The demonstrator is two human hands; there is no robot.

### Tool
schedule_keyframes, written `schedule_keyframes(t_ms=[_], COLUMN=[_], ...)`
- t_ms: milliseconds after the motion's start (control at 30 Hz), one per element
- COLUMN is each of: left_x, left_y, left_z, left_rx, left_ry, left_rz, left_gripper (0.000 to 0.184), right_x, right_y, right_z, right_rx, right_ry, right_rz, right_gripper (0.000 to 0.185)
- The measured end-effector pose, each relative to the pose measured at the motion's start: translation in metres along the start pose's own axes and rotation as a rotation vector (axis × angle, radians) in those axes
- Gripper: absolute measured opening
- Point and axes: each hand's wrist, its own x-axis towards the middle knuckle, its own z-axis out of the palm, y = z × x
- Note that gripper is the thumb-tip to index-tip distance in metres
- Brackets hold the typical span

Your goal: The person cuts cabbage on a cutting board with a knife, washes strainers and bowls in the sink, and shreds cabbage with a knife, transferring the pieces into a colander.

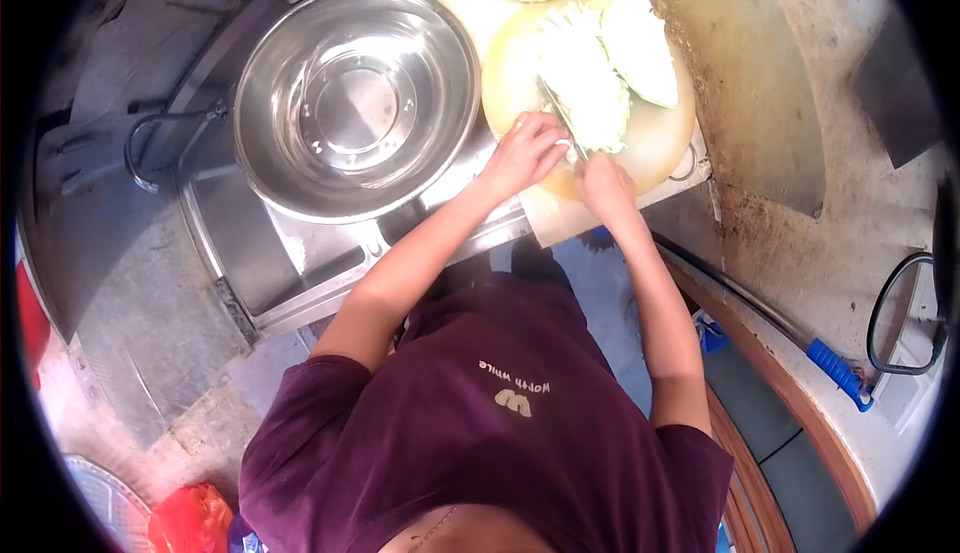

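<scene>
Knife (555, 105): narrow blade, handle in your grip, tip pointing away from you + slightly L, alongside L edge of cabbage (588, 88). Can't tell if blade's touching. Cabbage: pale grn, cut, frilly R edge, washed out by glare; lies lengthwise from you on rnd board (658, 139), just L of 2nd pc (641, 48).

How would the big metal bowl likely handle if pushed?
The bowl would probably slide rather than roll, given its flat base. Its smooth, shiny wall may feel slippery. The thin-looking metal suggests it could be light for its size.
</scene>
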Motion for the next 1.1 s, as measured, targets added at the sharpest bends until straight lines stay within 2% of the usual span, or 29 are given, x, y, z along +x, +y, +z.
schedule_keyframes(t_ms=[100,200,300,500,600,800,900,1000,1100], left_x=[-0.007,-0.013,-0.019,-0.009,-0.005,-0.009,-0.017,-0.024,-0.024], left_y=[-0.001,0.003,-0.001,0.002,0.003,0.002,0.000,-0.001,-0.004], left_z=[0.001,0.000,0.002,-0.001,-0.001,0.002,0.002,0.001,0.000], left_rx=[0.040,0.061,0.088,0.049,0.050,0.032,0.030,0.056,0.084], left_ry=[0.017,0.054,0.096,0.046,0.054,0.027,0.061,0.067,0.060], left_rz=[-0.039,-0.049,-0.026,-0.023,-0.031,-0.080,-0.069,-0.121,-0.099], left_gripper=[0.019,0.019,0.019,0.017,0.016,0.018,0.020,0.020,0.020], right_x=[0.013,0.015,-0.014,-0.057,-0.048,0.011,0.009,-0.014,-0.040], right_y=[-0.001,0.007,0.002,-0.003,-0.002,-0.002,0.008,0.006,0.001], right_z=[-0.002,-0.014,-0.026,-0.046,-0.044,0.001,-0.013,-0.027,-0.040], right_rx=[0.021,0.197,0.072,-0.083,-0.081,-0.016,0.113,0.039,-0.090], right_ry=[-0.013,-0.156,0.002,-0.054,-0.086,0.012,-0.091,0.004,-0.030], right_rz=[0.017,0.094,-0.044,-0.003,0.008,-0.007,0.042,-0.035,-0.049], right_gripper=[0.031,0.034,0.037,0.036,0.034,0.037,0.036,0.036,0.036])
